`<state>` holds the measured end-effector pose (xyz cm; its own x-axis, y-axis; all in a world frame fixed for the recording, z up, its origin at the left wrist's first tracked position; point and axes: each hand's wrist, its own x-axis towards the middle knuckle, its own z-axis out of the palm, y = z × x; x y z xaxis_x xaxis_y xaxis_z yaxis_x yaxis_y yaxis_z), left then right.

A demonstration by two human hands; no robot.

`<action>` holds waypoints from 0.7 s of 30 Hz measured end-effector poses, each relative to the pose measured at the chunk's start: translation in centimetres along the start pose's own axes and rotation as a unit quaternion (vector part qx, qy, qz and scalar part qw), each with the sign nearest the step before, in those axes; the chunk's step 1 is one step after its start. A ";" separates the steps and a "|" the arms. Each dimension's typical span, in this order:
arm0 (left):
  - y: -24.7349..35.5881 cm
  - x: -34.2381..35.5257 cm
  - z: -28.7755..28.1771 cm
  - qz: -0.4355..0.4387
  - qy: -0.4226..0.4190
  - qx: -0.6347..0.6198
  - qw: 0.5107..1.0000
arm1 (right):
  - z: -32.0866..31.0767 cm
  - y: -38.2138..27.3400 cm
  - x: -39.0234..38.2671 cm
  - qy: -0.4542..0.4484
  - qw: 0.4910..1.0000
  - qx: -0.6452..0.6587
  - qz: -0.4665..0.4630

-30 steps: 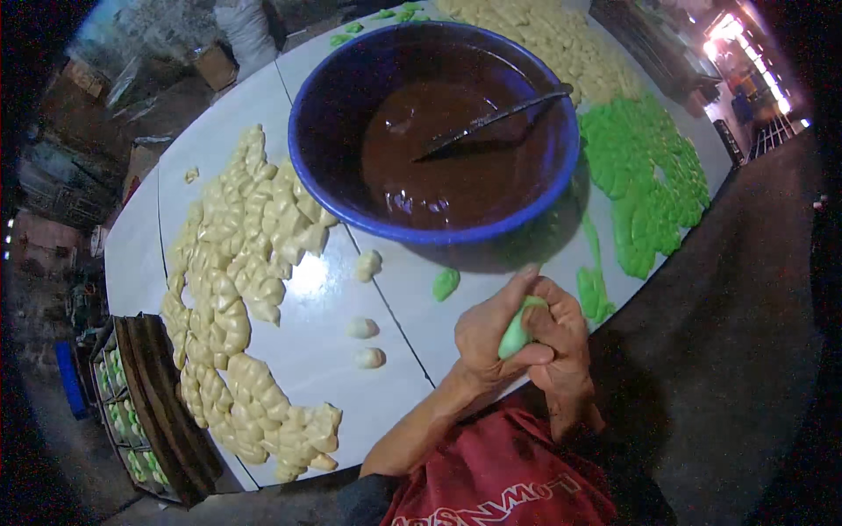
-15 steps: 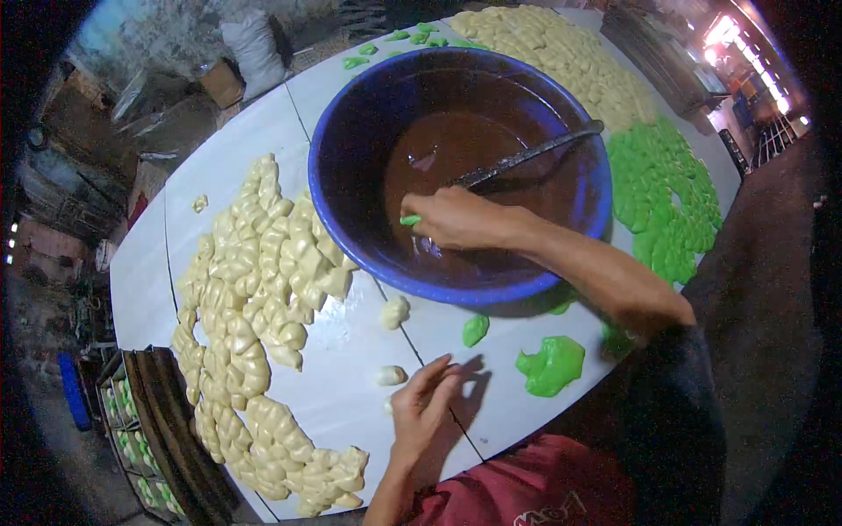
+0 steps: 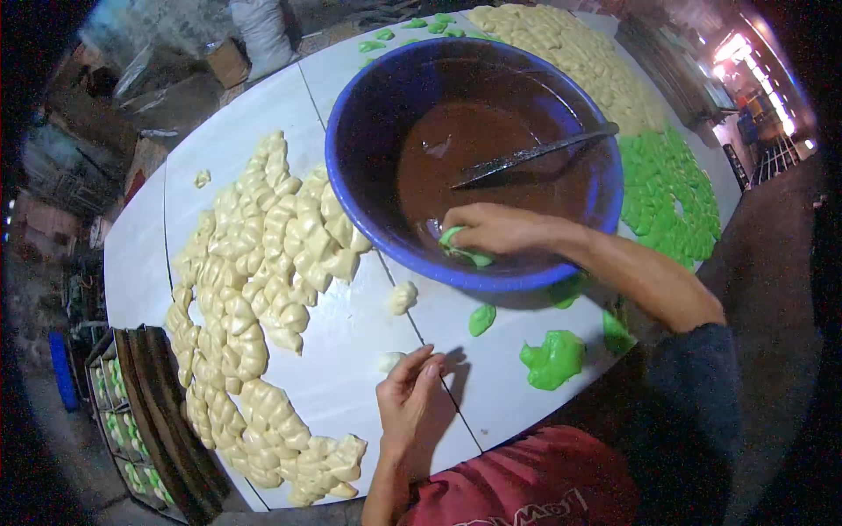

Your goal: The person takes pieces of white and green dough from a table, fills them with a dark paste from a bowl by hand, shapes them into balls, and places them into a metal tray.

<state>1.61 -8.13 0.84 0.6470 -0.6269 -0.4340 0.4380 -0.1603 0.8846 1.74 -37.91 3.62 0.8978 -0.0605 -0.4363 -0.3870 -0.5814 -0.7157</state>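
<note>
My right hand (image 3: 491,230) is closed around a soft green dough-like piece (image 3: 469,250), just inside the near wall of a large blue basin (image 3: 452,279). Brown liquid (image 3: 465,145) fills the bottom of the basin. A dark long-handled paddle (image 3: 526,159) leans in it, its handle over the right rim. Low over the white table, my left hand (image 3: 410,399) has loosely bent fingers, with nothing visible in them. Beside its fingertips lies a small whitish lump (image 3: 388,360), partly hidden. Farther off are a pale lump (image 3: 403,298) and a small green piece (image 3: 481,319).
Glossy pale-yellow pieces (image 3: 263,254) spread over the table's left. A larger green blob (image 3: 554,359) lies near the front edge. More green pieces (image 3: 671,197) and pale pieces (image 3: 570,53) cover the right and far side. A rack of trays (image 3: 123,421) stands at the lower left.
My right hand has drawn back from the paddle toward the basin's near wall, and more of the green piece shows. My left hand's fingers have curled closer together.
</note>
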 end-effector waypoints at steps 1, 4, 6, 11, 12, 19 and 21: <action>-0.1 0.2 0.1 0.020 -0.013 0.003 1.000 | -0.2 -0.4 -0.7 0.015 0.998 0.063 -0.015; 0.2 1.3 0.2 0.073 -0.041 0.031 0.996 | 0.0 -2.0 -2.5 0.114 0.943 0.310 -0.046; 0.7 2.0 1.2 0.075 -0.070 -0.035 0.994 | 0.7 -3.1 -3.6 0.126 0.915 0.378 -0.065; 2.5 2.9 3.6 0.063 -0.105 -0.176 0.977 | 4.7 -6.5 -6.1 0.143 0.817 0.550 -0.104; 2.8 2.6 3.6 0.051 -0.114 -0.276 0.953 | 5.8 -6.9 -6.3 0.129 0.818 0.551 -0.099; 0.9 0.9 -1.3 0.047 -0.064 -0.255 0.964 | 12.3 -6.7 -7.2 0.120 0.812 0.563 -0.098; 1.0 0.0 -2.6 0.037 0.004 -0.253 0.967 | 14.1 -7.0 -7.5 0.130 0.867 0.466 -0.117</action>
<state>3.66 -6.29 1.33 0.6921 -0.6162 -0.3759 0.6384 0.2797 0.7171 -5.25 -21.96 4.24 0.9450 -0.2806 -0.1678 -0.0804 0.2982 -0.9511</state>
